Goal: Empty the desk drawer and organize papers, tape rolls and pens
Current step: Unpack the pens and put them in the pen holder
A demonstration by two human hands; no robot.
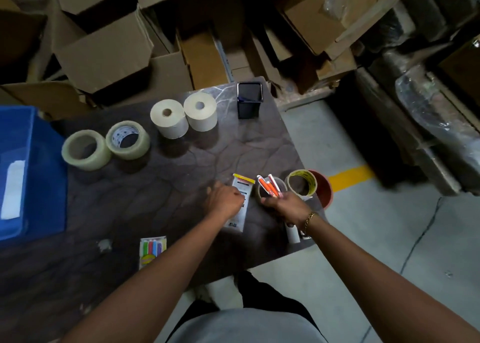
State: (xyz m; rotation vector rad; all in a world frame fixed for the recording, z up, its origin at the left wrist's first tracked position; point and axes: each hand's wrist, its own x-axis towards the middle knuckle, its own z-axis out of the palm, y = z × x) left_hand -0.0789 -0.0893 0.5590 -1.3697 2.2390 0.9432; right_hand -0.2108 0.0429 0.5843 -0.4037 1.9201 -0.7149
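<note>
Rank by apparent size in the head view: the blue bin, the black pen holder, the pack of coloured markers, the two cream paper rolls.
1. blue bin, though cut off by the frame edge.
2. cream paper rolls, alike, so unranked between them.
3. black pen holder.
4. pack of coloured markers, close to the holder; nearer the camera, so unsure.

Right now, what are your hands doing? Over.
Right hand gripping orange pens. Left hand pinning white packet on table. Pen cup path clear.

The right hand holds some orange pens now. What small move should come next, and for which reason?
Probably carry the orange pens to the black pen holder at the far edge of the desk and drop them in. The right hand already grips them as a bundle, the holder stands upright and open, and the tape rolls are already lined up.
</note>
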